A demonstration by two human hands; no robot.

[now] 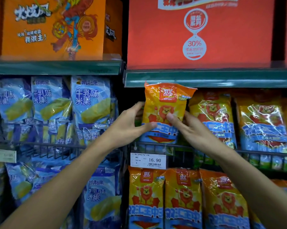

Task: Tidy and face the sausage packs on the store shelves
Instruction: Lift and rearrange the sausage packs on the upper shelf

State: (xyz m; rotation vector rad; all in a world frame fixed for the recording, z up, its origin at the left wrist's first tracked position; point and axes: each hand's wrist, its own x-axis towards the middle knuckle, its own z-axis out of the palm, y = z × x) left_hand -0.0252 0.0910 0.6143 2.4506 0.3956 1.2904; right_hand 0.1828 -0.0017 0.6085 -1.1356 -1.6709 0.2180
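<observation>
Middle shelf (pixel 205 78): sausage pack (pixel 162 111) stood upright at row's left end, above wire rail (pixel 180 145). Left hand (pixel 131 124) and right hand (pixel 189 128) fingers grasped its sides. Risk: slick film slipping, pack toppling forward over rail.

We note the sausage pack (pixel 164 111) is glossy plastic film, crinkled at its top seal. Neighbouring packs (pixel 212 116) wear the same shiny wrap, with white glare streaks. The blue snack bags (pixel 90 101) are glossy film too. The orange carton (pixel 53 28) and red carton (pixel 199 33) look like matt printed card. The price tag (pixel 148 160) looks like paper. The basket rail (pixel 263 152) is dark wire.
</observation>
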